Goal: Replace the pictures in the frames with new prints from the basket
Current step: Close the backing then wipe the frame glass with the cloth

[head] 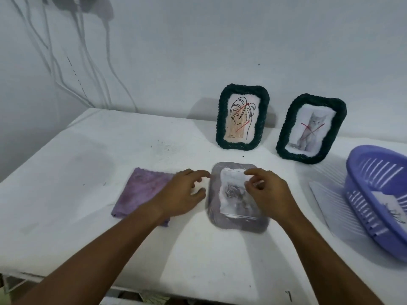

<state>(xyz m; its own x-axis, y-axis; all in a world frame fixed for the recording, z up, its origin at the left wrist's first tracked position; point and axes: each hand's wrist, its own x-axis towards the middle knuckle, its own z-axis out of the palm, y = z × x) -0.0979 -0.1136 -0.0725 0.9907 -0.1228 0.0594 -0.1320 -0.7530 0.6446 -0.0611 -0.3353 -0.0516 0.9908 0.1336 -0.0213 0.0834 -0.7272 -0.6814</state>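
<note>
Reaching in from six o'clock, both forearms crossing the white table [66,172]. Lying flat between the hands, a blurred grey frame [236,198] with a rose print [233,192] on it, long axis running six to twelve. Hovering at the frame's nine o'clock edge, the left hand [182,194], fingers loosely curled with a gap to the thumb, gripping nothing. Sitting over the frame's three o'clock side, the right hand [267,192], thumb and fingertips drawn close above the print; pinching its edge or just touching, cannot tell through the blur. Right hand nearer the print, so likely leading the next adjustment. Lying just left of the left hand, at nine o'clock, a purple cloth [141,190]. Waiting at three o'clock, a purple basket [381,194] with a print inside. Standing farther off at twelve and one o'clock, two dark braided frames, a leaf picture [242,116] and a cat picture [310,128], both crossed in red, leaning near the white wall [242,40]. Hanging at eleven o'clock, pale cables [81,53].
</note>
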